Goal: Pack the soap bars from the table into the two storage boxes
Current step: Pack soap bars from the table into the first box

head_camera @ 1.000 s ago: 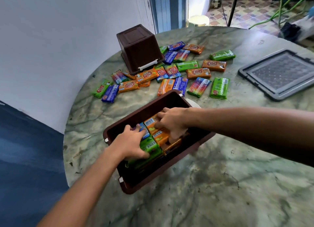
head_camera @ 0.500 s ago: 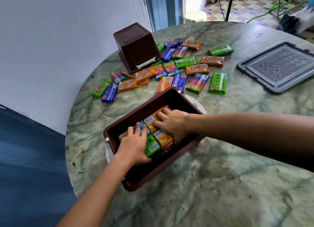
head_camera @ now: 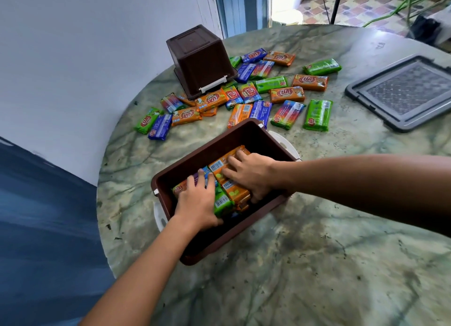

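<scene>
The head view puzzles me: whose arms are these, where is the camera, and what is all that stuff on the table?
No machine here: a person wears the camera on the head, looking down at their own arms. The left hand and right hand press flat on wrapped soap bars inside an open brown box; neither visibly grips one. More loose bars lie scattered on the round marble table. A second brown box stands upside down behind them, and a grey lid lies on the right.

Table [head_camera: 317, 264]: round, green-veined marble.
Wall [head_camera: 85, 45], left: white above, blue below.
Floor [head_camera: 380, 6], far: patterned tiles, brightly lit.
</scene>
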Tool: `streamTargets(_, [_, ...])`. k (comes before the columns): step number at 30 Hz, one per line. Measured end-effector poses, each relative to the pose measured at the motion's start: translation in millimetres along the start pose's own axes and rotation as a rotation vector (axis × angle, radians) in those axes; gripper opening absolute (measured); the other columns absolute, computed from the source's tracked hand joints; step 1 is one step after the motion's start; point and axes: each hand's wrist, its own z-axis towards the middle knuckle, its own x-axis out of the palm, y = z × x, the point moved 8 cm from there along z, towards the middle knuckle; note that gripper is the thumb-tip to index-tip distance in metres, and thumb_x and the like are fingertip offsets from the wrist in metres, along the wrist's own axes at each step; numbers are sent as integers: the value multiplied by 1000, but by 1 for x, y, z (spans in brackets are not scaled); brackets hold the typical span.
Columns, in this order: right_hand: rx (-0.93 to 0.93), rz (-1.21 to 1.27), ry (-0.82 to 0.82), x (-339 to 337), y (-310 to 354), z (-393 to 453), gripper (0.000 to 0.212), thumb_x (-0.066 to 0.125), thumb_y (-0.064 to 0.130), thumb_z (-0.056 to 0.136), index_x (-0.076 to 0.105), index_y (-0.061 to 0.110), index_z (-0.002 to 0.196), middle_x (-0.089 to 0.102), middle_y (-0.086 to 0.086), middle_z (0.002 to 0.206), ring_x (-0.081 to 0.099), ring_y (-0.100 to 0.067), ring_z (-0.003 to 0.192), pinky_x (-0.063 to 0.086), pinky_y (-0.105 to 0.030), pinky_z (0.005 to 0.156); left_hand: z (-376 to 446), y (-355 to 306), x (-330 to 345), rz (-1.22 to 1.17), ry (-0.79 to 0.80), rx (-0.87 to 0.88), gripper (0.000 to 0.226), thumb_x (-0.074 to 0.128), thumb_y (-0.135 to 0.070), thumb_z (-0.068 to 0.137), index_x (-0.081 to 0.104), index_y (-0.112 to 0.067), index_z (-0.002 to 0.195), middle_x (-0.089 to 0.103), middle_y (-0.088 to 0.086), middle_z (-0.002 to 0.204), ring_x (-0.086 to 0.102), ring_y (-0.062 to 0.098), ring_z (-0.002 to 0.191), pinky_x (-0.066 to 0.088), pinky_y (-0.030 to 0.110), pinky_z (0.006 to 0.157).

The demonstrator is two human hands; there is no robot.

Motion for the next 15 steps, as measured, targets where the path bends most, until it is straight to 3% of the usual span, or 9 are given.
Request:
streamTargets(2, [18,-41,14,6,4,-1,113,75,57,65,14,9,147,26,-29,146,34,-47,129,49,-47,91,-4,-8,7,65,16,-23,129,71,-64,64,-5,-3,148,-1,24,156,11,44,140,35,61,102])
streamTargets(5, [27,-80,17,11,6,2,112,76,52,67,11,9,146,23,-33,146,32,-51,129,53,-52,84,-4,-14,11,105,-9,-55,128,68,-64,66,-8,0,147,-6,27,155,6,47,140,30,69,100])
streamTargets(11, [-15,-106,14,12,4,8,107,75,55,62,21,7,142,36,-29,135,45,-44,114,48,-43,87,3,-10,8,48,-67,-31,126,72,-64,62,3,-4,148,8,25,155,19,45,137,46,55,95])
streamTargets(15, [28,-1,-31,8,0,2,109,75,58,60,19,16,143,32,-19,140,37,-38,121,46,-45,87,-1,-8,7,58,-53,-10,131,71,-68,61,-3,-5,149,2,24,156,16,44,138,39,56,101])
